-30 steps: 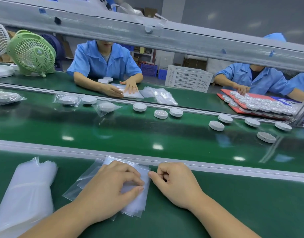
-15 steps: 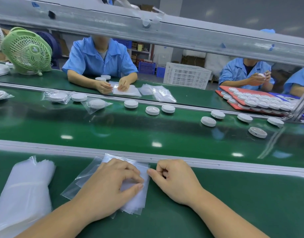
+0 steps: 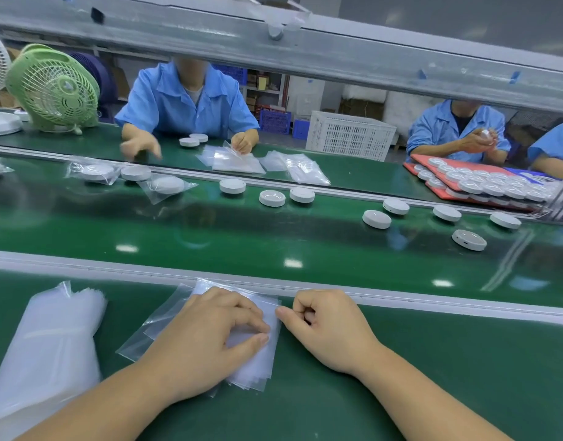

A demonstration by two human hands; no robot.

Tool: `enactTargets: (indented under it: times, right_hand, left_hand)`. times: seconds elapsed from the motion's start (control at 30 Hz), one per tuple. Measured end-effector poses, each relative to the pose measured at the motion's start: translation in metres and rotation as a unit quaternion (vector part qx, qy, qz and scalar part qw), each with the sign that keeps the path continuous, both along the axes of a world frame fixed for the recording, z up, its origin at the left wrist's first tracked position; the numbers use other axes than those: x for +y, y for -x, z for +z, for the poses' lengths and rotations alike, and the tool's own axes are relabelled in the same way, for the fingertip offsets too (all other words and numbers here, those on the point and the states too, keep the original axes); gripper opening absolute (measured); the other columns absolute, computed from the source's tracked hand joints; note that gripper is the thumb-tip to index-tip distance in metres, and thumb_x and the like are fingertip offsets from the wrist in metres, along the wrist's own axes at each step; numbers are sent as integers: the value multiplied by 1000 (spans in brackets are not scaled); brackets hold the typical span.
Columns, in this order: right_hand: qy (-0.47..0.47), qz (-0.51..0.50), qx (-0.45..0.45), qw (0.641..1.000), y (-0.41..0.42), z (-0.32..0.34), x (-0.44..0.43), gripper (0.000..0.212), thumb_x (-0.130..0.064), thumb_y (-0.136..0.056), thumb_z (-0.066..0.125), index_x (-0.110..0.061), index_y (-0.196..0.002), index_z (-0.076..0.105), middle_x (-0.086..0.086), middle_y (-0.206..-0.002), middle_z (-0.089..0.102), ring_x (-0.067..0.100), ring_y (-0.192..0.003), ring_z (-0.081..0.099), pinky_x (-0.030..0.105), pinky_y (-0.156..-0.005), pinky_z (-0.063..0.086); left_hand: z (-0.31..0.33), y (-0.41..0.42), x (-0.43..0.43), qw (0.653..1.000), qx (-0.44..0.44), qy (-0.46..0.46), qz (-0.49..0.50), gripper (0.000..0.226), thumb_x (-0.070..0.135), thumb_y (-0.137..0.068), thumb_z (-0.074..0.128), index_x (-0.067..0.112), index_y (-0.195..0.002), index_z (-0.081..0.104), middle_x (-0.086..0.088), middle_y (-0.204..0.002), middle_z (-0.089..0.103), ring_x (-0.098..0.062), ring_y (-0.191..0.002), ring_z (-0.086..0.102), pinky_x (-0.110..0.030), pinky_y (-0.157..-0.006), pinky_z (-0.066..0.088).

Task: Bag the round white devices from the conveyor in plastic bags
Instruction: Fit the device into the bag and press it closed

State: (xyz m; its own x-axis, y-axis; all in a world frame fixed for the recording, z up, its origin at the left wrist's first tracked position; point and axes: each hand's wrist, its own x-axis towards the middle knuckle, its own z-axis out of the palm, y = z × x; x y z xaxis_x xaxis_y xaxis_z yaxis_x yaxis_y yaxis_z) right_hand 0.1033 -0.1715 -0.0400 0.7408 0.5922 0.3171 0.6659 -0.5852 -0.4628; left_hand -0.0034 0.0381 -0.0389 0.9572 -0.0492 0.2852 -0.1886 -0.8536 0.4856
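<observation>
Fingers of left hand (image 3: 206, 338) bent onto bag stack (image 3: 257, 361), thumb and index pinching top bag; right hand (image 3: 331, 329) clenched, empty, thumb tip touching stack edge just right of left fingertips; round white devices (image 3: 272, 198) on conveyor (image 3: 210, 237), well beyond all fingers

Near desk (image 3: 433, 361): bag stack (image 3: 261, 361) at centre, far edge up against rail (image 3: 114, 268). My left hand (image 3: 203, 338) on top of bag stack, pinching top bag. My right hand (image 3: 327, 329) on desk just right of it, thumb at stack's edge. At desk's far left: bag bundle (image 3: 50, 338). Behind rail: conveyor (image 3: 273, 243). Along conveyor's far side: loose devices (image 3: 232, 185) centre to right, bagged devices (image 3: 95, 171) left. Behind conveyor: fan (image 3: 54, 87) left, crate (image 3: 350, 135) centre, device tray (image 3: 484, 183) right.
</observation>
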Motion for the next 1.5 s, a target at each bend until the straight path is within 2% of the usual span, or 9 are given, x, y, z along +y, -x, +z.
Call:
enactTargets:
  times: [0.23, 0.33, 0.47, 0.9, 1.17, 1.5]
  right_hand:
    - [8, 1, -5, 1000, 0, 0, 0, 41, -65, -89, 50, -31, -64, 47, -18, -60, 52, 12, -60, 47, 20, -51, 28]
    - [8, 4, -4, 1000, 0, 0, 1, 36, -66, -88, 49, -37, -66, 49, -19, -59, 52, 12, -60, 47, 21, -51, 28]
    - [8, 5, -5, 1000, 1, -1, 1, 35, -65, -88, 50, -35, -69, 50, -17, -60, 52, 13, -60, 47, 21, -51, 28]
    - [7, 14, 6, 1000, 1, 1, 1, 38, -67, -86, 50, -33, -70, 52, -16, -57, 52, 12, -59, 48, 21, -51, 29]
    - [9, 15, 8, 1000, -1, 0, 1, 38, -67, -85, 51, -34, -67, 51, -17, -57, 53, 11, -60, 50, 18, -51, 28]
    - [14, 13, 18, 1000, -2, 1, 1, 32, -70, -84, 48, -42, -70, 53, -18, -57, 53, 11, -58, 49, 21, -52, 31]
  left_hand:
    - [2, 2, -1, 1000, 9, 5, 0, 38, 76, -83, 43, 55, -102, 68, 42, -116, 51, 14, -121, 35, -29, -107, 30]
    - [2, 1, 0, 1000, 10, -3, -2, 32, 72, -86, 48, 55, -102, 69, 41, -115, 52, 14, -121, 35, -29, -107, 31]
    - [0, 2, 1, 1000, 7, 0, -4, 26, 69, -88, 53, 54, -101, 69, 40, -114, 53, 13, -121, 37, -29, -107, 32]
    - [1, 1, 1, 1000, 0, -1, -7, 39, 78, -82, 42, 57, -101, 68, 42, -117, 51, 10, -122, 39, -29, -106, 34]
    - [-3, -2, 2, 1000, -8, -11, -6, 34, 80, -82, 42, 63, -101, 65, 44, -119, 49, 8, -122, 41, -26, -102, 35]
    - [-1, -2, 2, 1000, -5, -7, -7, 36, 79, -82, 43, 60, -101, 67, 44, -119, 50, 8, -123, 41, -30, -104, 37]
